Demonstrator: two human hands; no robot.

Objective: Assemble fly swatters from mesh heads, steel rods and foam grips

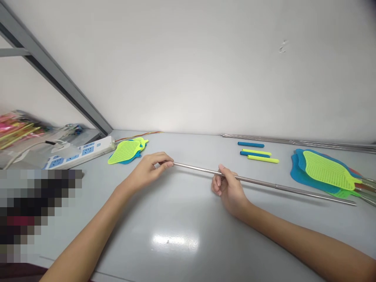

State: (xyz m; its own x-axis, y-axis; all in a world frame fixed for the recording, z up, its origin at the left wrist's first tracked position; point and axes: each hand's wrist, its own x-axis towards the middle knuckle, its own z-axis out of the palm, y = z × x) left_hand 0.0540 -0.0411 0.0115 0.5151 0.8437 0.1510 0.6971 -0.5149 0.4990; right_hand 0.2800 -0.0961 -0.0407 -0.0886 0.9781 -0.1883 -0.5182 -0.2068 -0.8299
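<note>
A long thin metal rod (258,181) slants across the middle of the view, raised a little above the grey table (164,211). Its left end is pinched between the fingertips of my left hand (152,166). Farther along, my right hand (230,190) grips the rod with the thumb on top and the fingers curled beneath. The rod's far right end points free toward the right. Behind my right hand lie several short blue and yellow-green tubes (263,159). Left of my left hand rest perforated fly swatter heads (125,152), yellow-green over blue.
More fly swatter heads with metal rods (329,172) are piled at the right. Several thin metal rods (299,142) lie along the white wall. A power strip (85,150) with cables sits at the left, near bagged colourful items (20,127) and a grey metal frame (58,74).
</note>
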